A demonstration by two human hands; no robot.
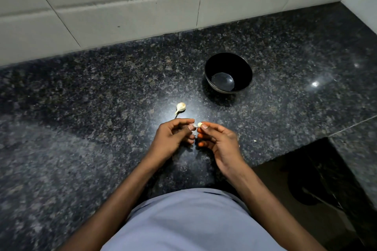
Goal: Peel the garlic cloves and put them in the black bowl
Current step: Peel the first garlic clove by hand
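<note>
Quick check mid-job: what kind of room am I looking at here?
Most likely a home kitchen: a dark speckled granite countertop runs along a white tiled wall, with a round black bowl and a small white garlic bulb set out on it.

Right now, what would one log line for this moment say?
step: peeling | left hand: pinches skin | right hand: pinches clove | bowl: empty | bulb: on counter

Garlic clove (pixel 200 124): small, pale, pinched between fingertips of both hands above the bench. Garlic bulb (pixel 180 107): whitish, stalk attached, lying on its side left of the hands. Black bowl (pixel 228 72): round, glossy, upright, holding nothing, beyond the clove.
</note>
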